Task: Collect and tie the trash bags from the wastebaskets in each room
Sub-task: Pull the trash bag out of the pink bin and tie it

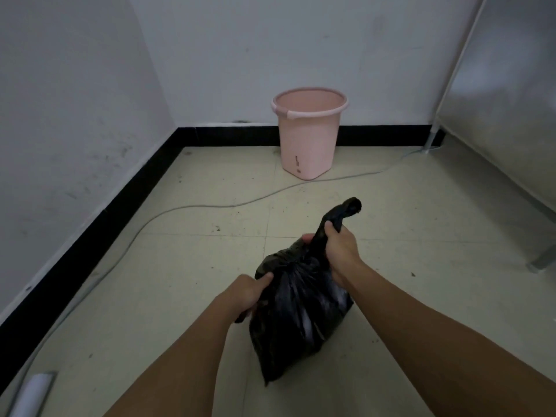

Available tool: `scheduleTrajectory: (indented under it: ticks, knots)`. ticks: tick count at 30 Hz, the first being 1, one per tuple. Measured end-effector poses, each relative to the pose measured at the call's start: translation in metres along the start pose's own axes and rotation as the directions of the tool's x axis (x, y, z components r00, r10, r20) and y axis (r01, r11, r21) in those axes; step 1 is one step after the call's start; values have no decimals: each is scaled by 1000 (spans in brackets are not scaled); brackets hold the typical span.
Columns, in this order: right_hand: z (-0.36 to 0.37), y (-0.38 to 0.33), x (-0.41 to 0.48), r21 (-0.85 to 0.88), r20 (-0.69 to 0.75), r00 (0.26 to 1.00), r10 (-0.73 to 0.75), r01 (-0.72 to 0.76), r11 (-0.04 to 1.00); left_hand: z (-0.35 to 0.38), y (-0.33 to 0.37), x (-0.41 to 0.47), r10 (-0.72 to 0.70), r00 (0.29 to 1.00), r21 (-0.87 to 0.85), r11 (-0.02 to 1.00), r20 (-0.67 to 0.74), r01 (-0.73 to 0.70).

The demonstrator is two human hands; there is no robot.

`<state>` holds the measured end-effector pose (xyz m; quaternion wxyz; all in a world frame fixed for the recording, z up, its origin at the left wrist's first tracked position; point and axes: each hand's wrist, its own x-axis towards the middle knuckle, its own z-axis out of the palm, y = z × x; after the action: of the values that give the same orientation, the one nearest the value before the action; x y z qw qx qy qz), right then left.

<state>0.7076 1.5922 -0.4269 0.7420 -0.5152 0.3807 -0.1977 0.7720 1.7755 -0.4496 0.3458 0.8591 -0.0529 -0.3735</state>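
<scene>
Gripping the black trash bag [298, 311], both hands' fingers [331, 228] curl around it.

You face a corner where two scuffed white walls [75, 100] meet, with a black baseboard [120, 212] running along the foot of both. The floor [168, 296] under you is pale tile speckled with dirt, and a grey cable [204, 206] trails across it. On your right stands a grey covered unit [496, 100] on a metal frame [433, 136]; the light is dim.
</scene>
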Motion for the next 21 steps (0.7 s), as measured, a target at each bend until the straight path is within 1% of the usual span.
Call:
scheduleTrajectory:
  ticks: [2, 4, 5, 6, 7, 8, 10, 11, 12, 14, 15, 16, 17, 19, 20, 21]
  knots:
    - [1, -4, 2, 17, -59, 997, -39, 40, 999, -6, 6, 2, 42, 997, -101, 994, -59, -48]
    - [-5, -4, 8, 20, -139, 989, -42, 45, 999, -15, 6, 5, 45, 988, -135, 989, -146, -65]
    - [-8, -3, 11, -33, -176, 983, -58, 53, 998, -17, 4, 6, 52, 982, -138, 987, -183, -78]
    - [-11, -2, 14, -122, -201, 975, -97, 73, 990, -17, 2, 7, 67, 975, -135, 986, -214, -97]
    - [-13, -1, 15, -233, -207, 965, -161, 112, 966, -16, 1, 8, 85, 967, -123, 985, -242, -117]
    - [-14, 0, 15, -354, -192, 949, -250, 171, 920, -15, 0, 8, 95, 958, -114, 985, -271, -130]
    - [-15, -3, 11, -555, -88, 895, -437, 320, 768, -16, -1, 10, 95, 937, -144, 978, -336, -150]
    - [-17, -6, 9, -618, 0, 871, -492, 387, 685, -19, -1, 11, 91, 925, -183, 969, -368, -168]
    - [-17, -8, 7, -673, 110, 853, -510, 441, 593, -23, 1, 11, 89, 916, -241, 951, -392, -196]
    - [-16, -9, 1, -765, 345, 827, -444, 522, 377, -31, 13, 7, 94, 919, -385, 888, -384, -252]
    - [-15, -6, -3, -782, 442, 808, -388, 560, 275, -33, 22, 4, 103, 932, -452, 853, -347, -262]
    - [-12, -2, -7, -777, 517, 786, -339, 597, 199, -35, 31, 0, 118, 949, -504, 824, -294, -259]
    - [-9, 2, -11, -760, 572, 760, -307, 632, 149, -36, 40, -4, 140, 962, -533, 809, -233, -247]
    - [-3, 8, -16, -721, 639, 714, -284, 686, 103, -33, 52, -9, 195, 972, -536, 812, -128, -233]
    - [0, 9, -17, -709, 655, 702, -280, 699, 96, -30, 56, -11, 219, 970, -525, 817, -104, -241]
    - [2, 9, -18, -706, 655, 702, -280, 700, 104, -29, 58, -12, 230, 967, -520, 816, -110, -253]
